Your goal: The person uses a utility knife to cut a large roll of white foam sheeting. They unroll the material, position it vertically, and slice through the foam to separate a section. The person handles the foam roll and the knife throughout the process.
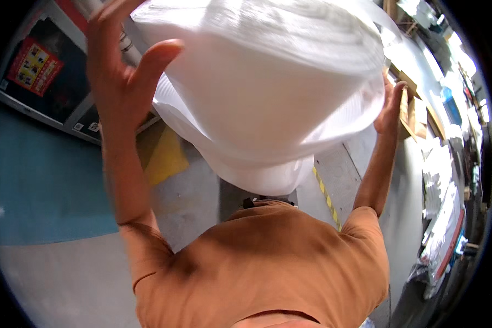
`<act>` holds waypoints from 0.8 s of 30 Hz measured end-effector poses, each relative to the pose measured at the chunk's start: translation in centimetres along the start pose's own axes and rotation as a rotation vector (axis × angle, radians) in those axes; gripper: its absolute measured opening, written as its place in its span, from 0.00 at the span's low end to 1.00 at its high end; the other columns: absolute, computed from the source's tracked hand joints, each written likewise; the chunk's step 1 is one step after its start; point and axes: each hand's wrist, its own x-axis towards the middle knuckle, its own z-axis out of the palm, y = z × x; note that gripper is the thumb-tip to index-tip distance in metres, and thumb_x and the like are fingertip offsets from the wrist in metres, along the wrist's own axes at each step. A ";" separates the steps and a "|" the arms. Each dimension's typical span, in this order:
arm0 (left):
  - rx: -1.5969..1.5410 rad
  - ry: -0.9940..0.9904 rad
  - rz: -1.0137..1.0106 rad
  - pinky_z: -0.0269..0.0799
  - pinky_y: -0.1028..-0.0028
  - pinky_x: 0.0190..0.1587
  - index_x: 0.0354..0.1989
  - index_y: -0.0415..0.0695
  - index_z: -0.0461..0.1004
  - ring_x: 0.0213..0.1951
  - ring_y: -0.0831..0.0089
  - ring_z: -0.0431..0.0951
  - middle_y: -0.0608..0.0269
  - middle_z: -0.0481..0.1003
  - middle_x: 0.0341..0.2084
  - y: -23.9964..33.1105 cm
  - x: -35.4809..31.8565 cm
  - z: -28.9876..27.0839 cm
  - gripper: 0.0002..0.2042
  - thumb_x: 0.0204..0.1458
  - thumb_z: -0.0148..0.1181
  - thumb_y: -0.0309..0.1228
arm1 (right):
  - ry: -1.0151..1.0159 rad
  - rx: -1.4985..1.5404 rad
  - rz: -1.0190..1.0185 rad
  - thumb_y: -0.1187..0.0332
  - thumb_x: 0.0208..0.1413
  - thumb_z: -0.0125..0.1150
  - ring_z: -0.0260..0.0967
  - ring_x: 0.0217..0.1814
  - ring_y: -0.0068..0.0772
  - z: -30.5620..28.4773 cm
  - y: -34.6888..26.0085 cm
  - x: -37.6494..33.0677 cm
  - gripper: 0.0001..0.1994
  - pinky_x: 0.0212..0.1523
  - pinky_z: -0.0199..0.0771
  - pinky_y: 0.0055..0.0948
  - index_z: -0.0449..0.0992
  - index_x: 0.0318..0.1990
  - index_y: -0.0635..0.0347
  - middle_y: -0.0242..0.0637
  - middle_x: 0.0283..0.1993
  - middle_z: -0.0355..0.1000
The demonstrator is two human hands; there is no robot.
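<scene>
White foam roll (268, 82), between left hand (117, 71), right hand (391, 109)

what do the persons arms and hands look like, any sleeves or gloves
Both hands are bare: no gloves, and no rings or watch show on the left hand or the right hand. Both forearms are uncovered. The only clothing on the arms is the short sleeves of an orange-brown t-shirt, ending above the elbows.
</scene>
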 end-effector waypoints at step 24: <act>0.559 -0.586 -0.205 0.79 0.69 0.29 0.42 0.45 0.72 0.30 0.64 0.81 0.55 0.77 0.28 -2.8 -1.1 -15.5 0.37 0.38 0.59 0.69 | 0.039 -0.484 -0.624 0.70 0.52 0.58 0.62 0.19 0.22 19.2 -15.5 -6.4 0.11 0.20 0.62 0.29 0.75 0.21 0.67 0.31 0.17 0.67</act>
